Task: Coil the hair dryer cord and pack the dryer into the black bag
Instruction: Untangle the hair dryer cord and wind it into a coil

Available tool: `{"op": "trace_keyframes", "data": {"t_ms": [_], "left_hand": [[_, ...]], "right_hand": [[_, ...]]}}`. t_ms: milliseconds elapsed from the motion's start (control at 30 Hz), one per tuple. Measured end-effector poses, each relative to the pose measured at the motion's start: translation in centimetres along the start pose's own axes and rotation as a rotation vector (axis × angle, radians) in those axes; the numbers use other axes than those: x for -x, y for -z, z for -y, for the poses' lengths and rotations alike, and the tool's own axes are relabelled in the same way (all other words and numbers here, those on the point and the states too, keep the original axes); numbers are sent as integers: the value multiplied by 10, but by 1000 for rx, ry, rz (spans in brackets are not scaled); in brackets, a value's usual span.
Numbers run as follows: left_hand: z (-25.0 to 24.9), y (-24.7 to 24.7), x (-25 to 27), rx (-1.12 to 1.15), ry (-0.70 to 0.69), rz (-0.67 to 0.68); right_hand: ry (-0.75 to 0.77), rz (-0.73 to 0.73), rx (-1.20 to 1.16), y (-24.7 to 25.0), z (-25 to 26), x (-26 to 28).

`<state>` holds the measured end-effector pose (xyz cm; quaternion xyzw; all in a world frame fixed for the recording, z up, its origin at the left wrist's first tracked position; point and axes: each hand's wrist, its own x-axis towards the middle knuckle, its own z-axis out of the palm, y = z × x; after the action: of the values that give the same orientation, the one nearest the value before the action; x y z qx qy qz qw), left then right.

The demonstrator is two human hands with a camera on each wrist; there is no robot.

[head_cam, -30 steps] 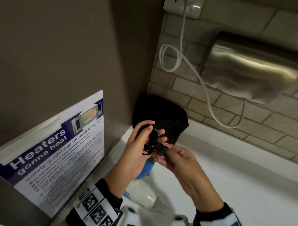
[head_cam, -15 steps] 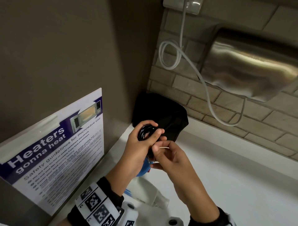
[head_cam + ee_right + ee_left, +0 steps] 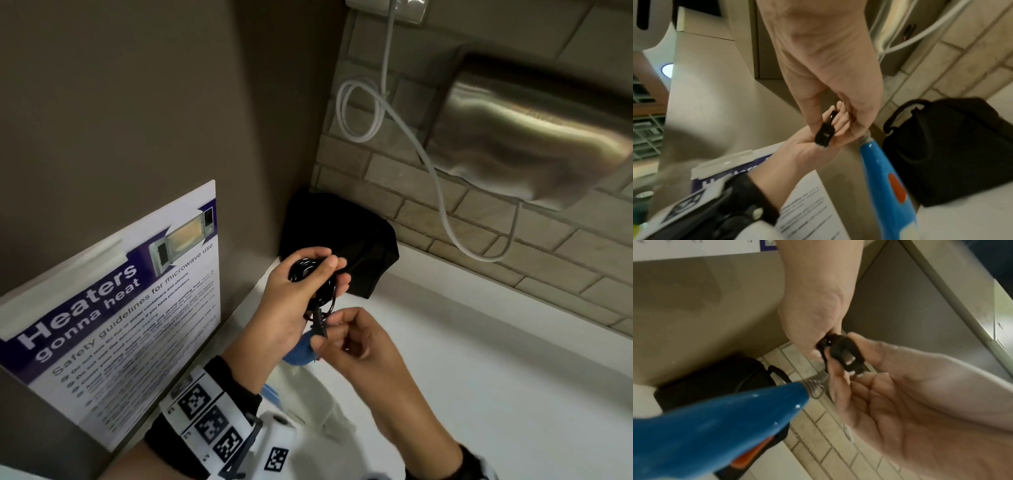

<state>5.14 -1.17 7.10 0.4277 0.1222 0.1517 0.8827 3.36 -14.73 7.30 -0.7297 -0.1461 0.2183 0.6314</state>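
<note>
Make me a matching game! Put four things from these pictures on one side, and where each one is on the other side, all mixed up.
Things:
1. coiled cord
2. plug
3. black bag
4. poster

Places:
A. in the counter's corner
B. leaning on the brown wall
C. gripped in the left hand
D. at the right hand's fingertips

Pairs: 1-C, 2-D, 3-A, 4-B

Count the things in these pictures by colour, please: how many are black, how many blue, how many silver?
Black: 2, the coiled cord with its plug, and the bag.
Blue: 1, the hair dryer.
Silver: 1, the wall hand dryer.
Total: 4
</note>
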Motion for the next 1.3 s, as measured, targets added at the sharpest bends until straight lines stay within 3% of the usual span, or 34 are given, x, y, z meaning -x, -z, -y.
{"op": "trace_keyframes", "data": {"t_ms": [200,400,567,767,900,1033,1100,1167,1300], "left_hand": [[-5,8,-1,-49,-10,127],[0,7,7,-15,-15,181],[-4,8,8,-17,13,266],[-8,10,10,-80,103,295],[-7,9,11,-184,148,326],[3,14,8,-230,168,295],[13,23,0,-392,132,222],[28,39,-6,-657,126,232],[61,66,-7,-1187,143,507]], "right_hand": [[27,-14,70,11,18,-9],[95,90,93,10,20,-14],[93,43,70,14,22,-24],[106,85,140,18,22,-29],[2,181,-13,30,23,-38],[-52,139,-208,46,23,-48],[-71,103,-285,54,21,-50],[-84,73,-339,60,19,-49],[-96,17,-393,66,11,-47]]}}
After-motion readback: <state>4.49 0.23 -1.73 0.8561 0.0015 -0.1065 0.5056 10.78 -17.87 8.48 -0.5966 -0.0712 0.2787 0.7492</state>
